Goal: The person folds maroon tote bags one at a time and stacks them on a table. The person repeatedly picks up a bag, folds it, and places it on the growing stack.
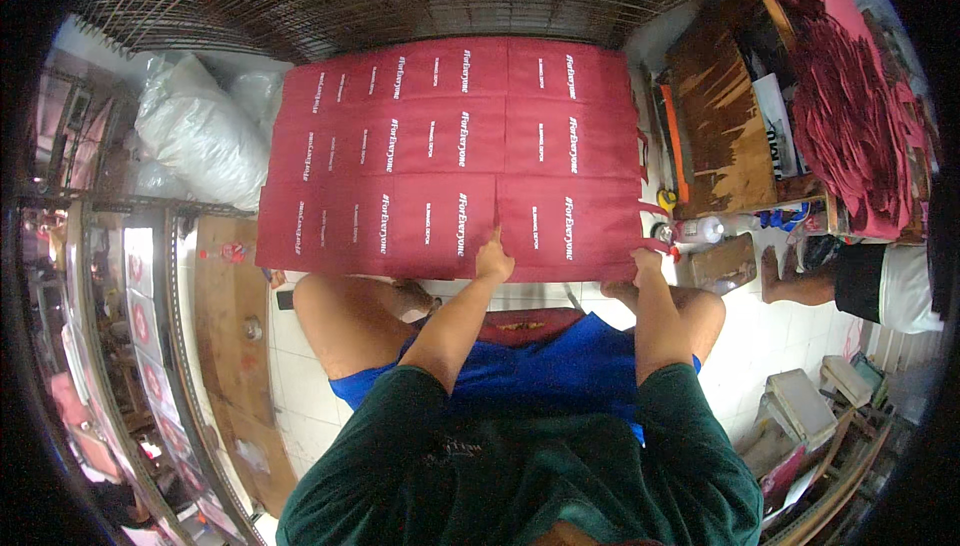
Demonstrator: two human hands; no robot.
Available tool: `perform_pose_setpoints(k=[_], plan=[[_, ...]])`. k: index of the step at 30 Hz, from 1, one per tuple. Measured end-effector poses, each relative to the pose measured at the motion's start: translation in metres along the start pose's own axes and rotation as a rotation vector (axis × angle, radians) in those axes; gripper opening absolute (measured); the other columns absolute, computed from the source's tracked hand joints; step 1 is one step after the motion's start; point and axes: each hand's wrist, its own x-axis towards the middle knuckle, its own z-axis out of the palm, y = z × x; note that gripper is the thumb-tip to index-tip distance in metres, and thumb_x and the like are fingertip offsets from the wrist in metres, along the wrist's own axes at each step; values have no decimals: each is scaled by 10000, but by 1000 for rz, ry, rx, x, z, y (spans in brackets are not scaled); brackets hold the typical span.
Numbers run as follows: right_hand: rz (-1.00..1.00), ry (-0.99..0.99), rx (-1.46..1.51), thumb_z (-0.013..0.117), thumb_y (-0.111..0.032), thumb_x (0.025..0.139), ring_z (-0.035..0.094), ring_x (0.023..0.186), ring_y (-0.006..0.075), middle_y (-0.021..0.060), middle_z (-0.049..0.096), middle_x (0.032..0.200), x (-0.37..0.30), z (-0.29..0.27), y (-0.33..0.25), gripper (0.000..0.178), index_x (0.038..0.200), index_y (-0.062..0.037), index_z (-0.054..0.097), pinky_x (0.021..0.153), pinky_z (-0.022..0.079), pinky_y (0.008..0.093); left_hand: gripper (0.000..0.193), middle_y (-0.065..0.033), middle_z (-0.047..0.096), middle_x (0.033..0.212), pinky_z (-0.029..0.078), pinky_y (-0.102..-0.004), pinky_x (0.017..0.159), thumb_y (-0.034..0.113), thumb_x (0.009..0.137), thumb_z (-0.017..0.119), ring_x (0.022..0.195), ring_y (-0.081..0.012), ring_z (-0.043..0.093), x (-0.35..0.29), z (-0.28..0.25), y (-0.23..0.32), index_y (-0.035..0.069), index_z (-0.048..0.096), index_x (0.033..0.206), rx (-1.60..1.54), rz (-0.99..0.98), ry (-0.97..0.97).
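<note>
Maroon printed fabric bags (450, 161) lie in overlapping rows before our knees. Our left hand (493, 262) presses the near edge of the sheet, forefinger pointing up along a seam, other fingers curled. Our right hand (646, 264) pinches the sheet's near right corner. Right of the bags stand a wooden board (715, 106) and a stack of maroon cloth (850, 116); left, white plastic sacks (195, 131).

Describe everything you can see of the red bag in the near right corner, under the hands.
The red bag is a flat rectangle of thin, cloth-like material with white print. It lies flat in the nearest row of a grid of like bags. The left hand presses its near left corner; the right hand holds its near right corner, by a red strap at its side.
</note>
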Motion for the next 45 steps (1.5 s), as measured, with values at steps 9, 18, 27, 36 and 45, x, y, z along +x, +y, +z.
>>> perform_pose_setpoints(k=[9, 18, 27, 36, 45], plan=[[182, 162, -15, 581, -159, 672, 621, 845, 282, 191, 641, 936, 23, -2, 56, 319, 925, 24, 646, 748, 477, 369, 448, -141, 641, 870, 492, -433, 794, 63, 701, 603, 859, -338, 617, 8, 16, -17, 130, 528, 1138, -44, 40, 52], [250, 223, 10, 603, -174, 680, 620, 849, 259, 176, 643, 923, 21, -4, 44, 298, 897, 24, 651, 748, 478, 364, 377, -100, 653, 879, 511, -391, 764, 92, 698, 650, 836, -284, 633, 18, 27, -26, 133, 587, 1067, -14, 72, 105], [254, 278, -39, 587, -166, 724, 628, 868, 293, 188, 646, 935, 30, -6, 58, 277, 929, 10, 646, 775, 483, 370, 370, -115, 659, 915, 509, -379, 795, 72, 712, 617, 860, -281, 634, 19, 26, -18, 132, 614, 1078, -26, 65, 79], [177, 334, -219, 568, -169, 747, 618, 942, 325, 196, 642, 987, -25, 0, -4, 262, 951, -29, 656, 825, 480, 372, 372, -114, 663, 916, 508, -372, 799, 80, 710, 612, 853, -275, 642, 21, 24, -17, 115, 609, 1081, -17, 42, 69], [71, 440, -384, 617, -191, 730, 608, 958, 319, 222, 629, 1006, -20, -8, 0, 336, 1002, 7, 627, 845, 459, 372, 411, -149, 609, 1011, 483, -392, 828, 113, 717, 647, 950, -312, 589, 16, 16, -3, 102, 560, 1118, 82, 106, 150]])
